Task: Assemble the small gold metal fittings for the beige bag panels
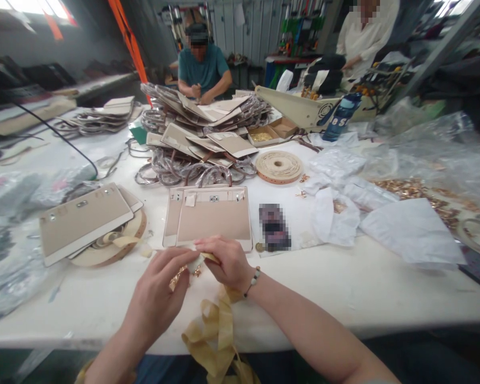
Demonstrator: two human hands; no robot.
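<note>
My right hand (227, 262) is closed on the end of a yellowish tape strip (210, 257). The rest of the tape (212, 330) hangs in loops over the table's front edge. My left hand (162, 282) curls close beside it, fingertips near the same end, with small gold metal pieces (178, 278) showing between thumb and fingers. Its exact grip is partly hidden. Just beyond both hands lies a flat beige bag panel (214, 221) with metal fittings along its top.
More bag panels (86, 218) rest on a tape roll (104, 256) at left. Stacked bag parts (204, 144), another roll (279, 166) and a blue bottle (342, 117) stand farther back. A phone (274, 226), white sheets (414, 232) and gold hardware (424, 200) lie right. Two people work beyond.
</note>
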